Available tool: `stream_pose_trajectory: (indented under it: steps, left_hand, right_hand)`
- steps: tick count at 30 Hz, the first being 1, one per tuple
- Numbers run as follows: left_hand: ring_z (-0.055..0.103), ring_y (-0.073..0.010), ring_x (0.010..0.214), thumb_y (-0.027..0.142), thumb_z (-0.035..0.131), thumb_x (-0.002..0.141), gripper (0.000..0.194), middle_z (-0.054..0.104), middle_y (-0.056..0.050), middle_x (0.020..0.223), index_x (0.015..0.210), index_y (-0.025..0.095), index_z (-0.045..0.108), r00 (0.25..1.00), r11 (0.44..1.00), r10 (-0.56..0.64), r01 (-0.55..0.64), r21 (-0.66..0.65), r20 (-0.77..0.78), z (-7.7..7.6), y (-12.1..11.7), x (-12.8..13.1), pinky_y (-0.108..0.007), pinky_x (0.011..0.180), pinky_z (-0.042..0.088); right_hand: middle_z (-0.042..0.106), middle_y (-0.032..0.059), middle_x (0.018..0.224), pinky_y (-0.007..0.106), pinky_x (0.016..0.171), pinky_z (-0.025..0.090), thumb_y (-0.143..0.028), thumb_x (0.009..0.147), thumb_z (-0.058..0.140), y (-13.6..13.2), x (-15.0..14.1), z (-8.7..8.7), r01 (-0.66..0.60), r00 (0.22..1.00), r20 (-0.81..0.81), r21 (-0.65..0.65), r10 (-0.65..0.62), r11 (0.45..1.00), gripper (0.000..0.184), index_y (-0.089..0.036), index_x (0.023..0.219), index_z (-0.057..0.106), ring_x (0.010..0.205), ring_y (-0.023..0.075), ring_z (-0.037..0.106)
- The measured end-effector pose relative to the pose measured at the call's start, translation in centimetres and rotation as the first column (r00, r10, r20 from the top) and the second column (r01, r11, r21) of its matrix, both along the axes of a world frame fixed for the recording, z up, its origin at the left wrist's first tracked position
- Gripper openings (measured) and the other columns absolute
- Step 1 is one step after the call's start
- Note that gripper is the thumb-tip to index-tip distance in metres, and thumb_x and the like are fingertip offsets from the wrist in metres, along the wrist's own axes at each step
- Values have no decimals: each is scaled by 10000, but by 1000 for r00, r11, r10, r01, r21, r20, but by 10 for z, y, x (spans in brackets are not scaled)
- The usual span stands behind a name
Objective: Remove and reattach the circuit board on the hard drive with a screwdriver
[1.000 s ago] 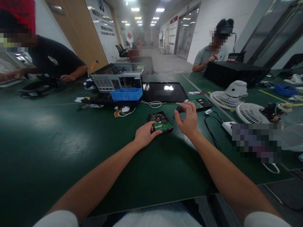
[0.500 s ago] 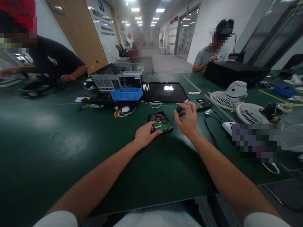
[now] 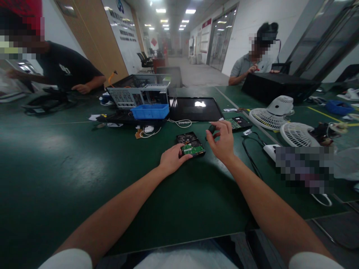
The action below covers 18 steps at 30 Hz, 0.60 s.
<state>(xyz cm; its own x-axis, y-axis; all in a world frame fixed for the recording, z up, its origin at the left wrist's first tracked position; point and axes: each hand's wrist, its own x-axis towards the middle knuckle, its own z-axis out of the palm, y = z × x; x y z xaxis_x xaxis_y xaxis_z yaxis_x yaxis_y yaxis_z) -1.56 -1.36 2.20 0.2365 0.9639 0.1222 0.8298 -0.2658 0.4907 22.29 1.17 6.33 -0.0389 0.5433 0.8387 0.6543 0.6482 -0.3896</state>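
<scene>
Honestly not much had changed from half a second before: the left hand (image 3: 171, 158) was parked on the same corner of the hard drive (image 3: 193, 145), and the right hand (image 3: 223, 141) sat in pretty much the same spot too. The bigger difference was off to the left, where the person in the dark shirt (image 3: 71, 69) had lifted their far arm a bit and it came out smeary. The two hands were apart from each other. The left one was clamped on the drive's near left corner, thumb along the near edge, while the right pinched a stubby dark tool (image 3: 211, 129) between thumb and fingers, just beside the drive's right side. Couldn't tell if its tip touched anything. The drive itself lay flat on the table (image 3: 151, 220), a squarish slab with dark metal at the far end and a bright green circuit board nearer the hands. The tabletop was smooth dark green with a soft, slightly scuffed shine. Past the right hand lay a second drive (image 3: 241, 123), also green and black. Further back: a boxy computer case (image 3: 126, 98) in slotted grey metal, a blue plastic tray (image 3: 150, 111) with straight sides, a glossy black panel (image 3: 196, 109), and a round, slatted white plastic fan cover (image 3: 266, 118).
</scene>
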Motion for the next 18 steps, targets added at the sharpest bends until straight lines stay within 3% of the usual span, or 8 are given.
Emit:
stream_pose_trajectory:
  steps: [6,14,18]
  left_hand:
    - [670,-226,893,656,647,927,607,693,-21,953,1361,235,586,1000,1000,-11,11,16,8,-2,1,-2,-321,730,466]
    - [672,-224,896,655,653,924,616,690,-19,956,1361,225,589,1000,999,-15,15,33,5,-2,1,-1,-323,741,479]
    - [672,-229,898,662,652,921,629,692,-25,956,1370,227,584,1000,1000,-9,9,28,2,-2,1,0,-319,725,473]
  right_hand:
    - [545,120,1236,346,629,639,-306,946,650,0,-1,0,-4,1000,0,21,4,1000,336,-249,1269,579,963,224,623]
    - [606,143,1325,398,734,666,-280,984,567,-1,0,-2,-36,999,33,10,35,999,363,-250,1345,566,1160,279,637]
    - [633,139,1290,384,703,662,-271,979,566,0,1,-2,-25,999,44,12,25,1000,370,-249,1348,563,1090,268,667]
